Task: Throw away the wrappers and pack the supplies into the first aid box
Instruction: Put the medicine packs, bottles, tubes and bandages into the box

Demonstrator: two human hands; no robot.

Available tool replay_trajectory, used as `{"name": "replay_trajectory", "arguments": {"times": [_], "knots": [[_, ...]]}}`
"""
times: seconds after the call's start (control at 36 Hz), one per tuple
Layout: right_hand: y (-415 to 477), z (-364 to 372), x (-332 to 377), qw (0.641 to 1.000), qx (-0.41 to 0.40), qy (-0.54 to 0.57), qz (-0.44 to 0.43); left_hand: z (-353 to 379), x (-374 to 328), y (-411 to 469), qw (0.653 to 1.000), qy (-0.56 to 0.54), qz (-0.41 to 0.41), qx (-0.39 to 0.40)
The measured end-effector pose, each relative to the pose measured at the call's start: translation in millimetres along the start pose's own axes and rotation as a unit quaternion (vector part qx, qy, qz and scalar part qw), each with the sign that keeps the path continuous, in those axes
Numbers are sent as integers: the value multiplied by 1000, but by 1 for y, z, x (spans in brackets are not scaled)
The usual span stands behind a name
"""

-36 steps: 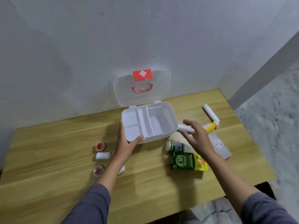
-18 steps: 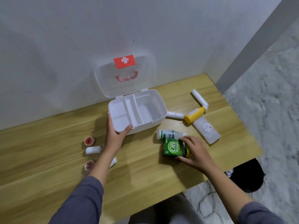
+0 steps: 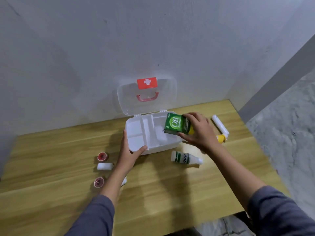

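The green carton was gripped in the right hand, fingers over its far edge and thumb under its near edge, and was held tilted above the large right-hand compartment of the first aid box. The carton's long axis ran roughly from 11 o'clock to 5 o'clock, with the printed face turned up toward the camera. That compartment lay directly beneath the carton, so the coming move was judged to be a short lowering rather than a reach. The compartment's own length appeared to run from 12 to 6 o'clock, so a slight turn of the carton was probably called for.

The left hand was clasped on the box's near left corner, thumb on the front rim, and the box was steadied against the desk. The lid stood open against the wall at 12 o'clock.

Other supplies lay loose on the desk: a white bottle on its side at 5 o'clock from the box, a white tube and a yellow-capped item at 3 o'clock, and small rolls at 8 o'clock, nearer the left hand. Whether any were wrappers could not be told.
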State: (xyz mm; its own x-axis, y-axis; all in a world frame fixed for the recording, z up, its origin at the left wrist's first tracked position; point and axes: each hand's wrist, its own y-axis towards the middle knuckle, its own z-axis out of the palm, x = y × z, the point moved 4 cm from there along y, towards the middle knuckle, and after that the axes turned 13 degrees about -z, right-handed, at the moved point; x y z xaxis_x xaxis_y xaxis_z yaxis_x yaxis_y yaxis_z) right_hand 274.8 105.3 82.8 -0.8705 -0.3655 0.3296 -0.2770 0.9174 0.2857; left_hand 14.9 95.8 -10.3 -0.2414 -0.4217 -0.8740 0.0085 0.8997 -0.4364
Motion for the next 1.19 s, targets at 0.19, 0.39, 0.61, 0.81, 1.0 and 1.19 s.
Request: {"name": "replay_trajectory", "arguments": {"times": [0.19,0.39,0.61,0.81,1.0,1.19], "knots": [[46,34,9,981,147,-97,-77,1,1,1,1000,3,-5,-16],[67,61,19,967,191,-111,-130,2,2,1,1000,-4,-7,-22],[63,80,23,971,223,35,-81,1,5,1,1000,-1,-15,-24],[48,82,8,967,248,48,-28,1,4,1,1000,-12,-15,-14],[55,98,14,961,276,13,-32,0,4,0,1000,-11,-5,-16],[64,112,19,972,223,57,-48,0,7,2,1000,-21,-11,-6]]}}
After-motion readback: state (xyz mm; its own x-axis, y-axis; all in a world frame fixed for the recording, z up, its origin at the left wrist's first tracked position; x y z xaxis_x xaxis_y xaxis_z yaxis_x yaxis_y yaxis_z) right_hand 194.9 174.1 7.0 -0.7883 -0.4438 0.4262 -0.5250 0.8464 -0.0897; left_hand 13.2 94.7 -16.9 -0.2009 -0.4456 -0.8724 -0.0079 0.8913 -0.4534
